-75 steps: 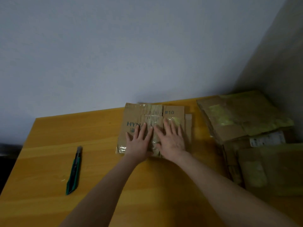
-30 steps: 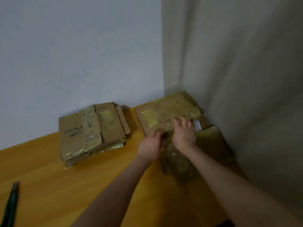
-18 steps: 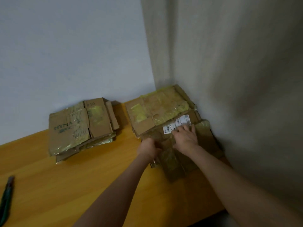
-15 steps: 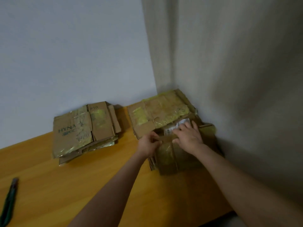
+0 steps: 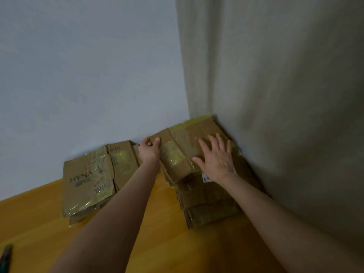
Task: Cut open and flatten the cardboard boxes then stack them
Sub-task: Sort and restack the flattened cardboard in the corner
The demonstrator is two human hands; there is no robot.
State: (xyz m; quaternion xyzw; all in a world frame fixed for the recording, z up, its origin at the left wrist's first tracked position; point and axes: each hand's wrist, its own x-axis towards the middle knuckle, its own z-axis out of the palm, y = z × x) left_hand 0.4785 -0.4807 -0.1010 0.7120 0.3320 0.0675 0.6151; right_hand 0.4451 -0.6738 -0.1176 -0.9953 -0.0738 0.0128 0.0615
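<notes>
A taped cardboard box (image 5: 177,152) lies on top of a pile of cardboard (image 5: 208,203) in the table's far right corner. My left hand (image 5: 149,152) grips the box's far left corner, thumb and fingers curled over the edge. My right hand (image 5: 216,158) lies flat on the box's top with fingers spread. A flattened stack marked HYNA (image 5: 92,178) rests to the left against the back wall. The box cutter (image 5: 5,257) lies at the lower left edge of view.
The wooden table (image 5: 153,243) meets a pale blue wall (image 5: 88,66) at the back and a grey-beige wall (image 5: 285,95) on the right. A white label (image 5: 205,177) shows on the pile under my right wrist.
Both hands left the flattened HYNA stack and moved right to the corner pile. They shifted from the pile's lower box up to the top box, left hand now gripping its corner.
</notes>
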